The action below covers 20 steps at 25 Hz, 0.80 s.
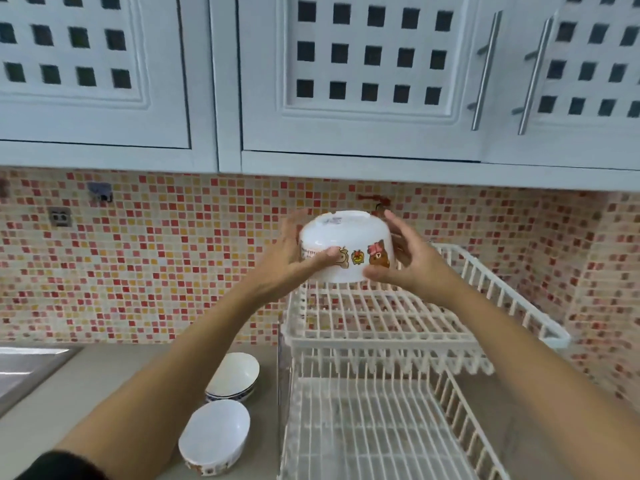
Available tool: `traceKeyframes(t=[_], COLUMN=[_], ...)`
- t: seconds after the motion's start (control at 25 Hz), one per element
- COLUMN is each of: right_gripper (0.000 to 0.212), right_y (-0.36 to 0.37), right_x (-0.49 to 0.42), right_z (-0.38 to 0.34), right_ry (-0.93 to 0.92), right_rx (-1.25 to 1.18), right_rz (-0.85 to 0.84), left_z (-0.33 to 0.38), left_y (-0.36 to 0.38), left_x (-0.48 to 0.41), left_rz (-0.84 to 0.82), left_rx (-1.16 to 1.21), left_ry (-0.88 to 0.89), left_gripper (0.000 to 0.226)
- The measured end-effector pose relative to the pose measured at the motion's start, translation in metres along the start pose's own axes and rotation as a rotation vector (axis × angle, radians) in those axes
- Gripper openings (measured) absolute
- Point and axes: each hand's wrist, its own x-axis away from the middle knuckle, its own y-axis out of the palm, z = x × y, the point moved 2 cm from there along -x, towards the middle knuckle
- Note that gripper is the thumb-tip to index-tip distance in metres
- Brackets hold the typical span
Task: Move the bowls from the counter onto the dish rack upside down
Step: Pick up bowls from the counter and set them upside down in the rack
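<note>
Head view: white bowl with cartoon bear prints held upside down, foot ring up and rim down, above the rear left part of the upper tier of the white wire dish rack. Rim of the bowl close over the wires; contact with the rack not clear from this angle. Left hand clasped on the bowl's left side, thumb laid across the printed band, fingers wrapped behind the wall. Right hand cupped on the right side, thumb under the lower rim, fingers curved round the far wall, partly hidden by the bowl. Both forearms stretched forward from the lower corners, a dark sleeve edge at the lower left.

Upper tier bare of dishes under and beside the bowl; lower tier of the rack likewise only wire. Two more bowls on the grey counter, just left of the rack: a white bowl with a blue-patterned rim tilted, mouth turned toward the camera, apparently nested in another, and nearer the camera a white bowl with a printed band, also tilted with its mouth in view. The two close together, the nearer one partly behind the left forearm.

Edge of a steel sink at far left. Red, orange and cream mosaic tile wall behind, pale cabinets with square cut-outs above.
</note>
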Motion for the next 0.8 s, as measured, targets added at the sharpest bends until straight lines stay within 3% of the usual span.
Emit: traceKeyframes(t=[0.12, 0.28, 0.36, 0.52, 0.8], right_gripper=[0.123, 0.122, 0.121, 0.124, 0.112], right_y=[-0.009, -0.002, 0.006, 0.018, 0.02], right_x=[-0.022, -0.051, -0.06, -0.072, -0.07], right_z=[0.032, 0.074, 0.084, 0.104, 0.108], right_ry=[0.124, 0.182, 0.183, 0.202, 0.182], right_rx=[0.2, 0.449, 0.579, 0.647, 0.647], right_rz=[-0.054, -0.231, -0.294, -0.363, -0.389], left_z=[-0.007, -0.023, -0.037, -0.057, -0.061], left_y=[0.022, 0.047, 0.053, 0.06, 0.072], left_x=[-0.034, -0.062, -0.069, -0.077, -0.078], left_rz=[-0.148, -0.342, -0.375, -0.355, -0.427], left_rx=[-0.173, -0.483, -0.529, -0.642, -0.703], left_ry=[-0.071, -0.238, -0.324, -0.364, -0.411], left_gripper=[0.098, 0.077, 0.083, 0.106, 0.117])
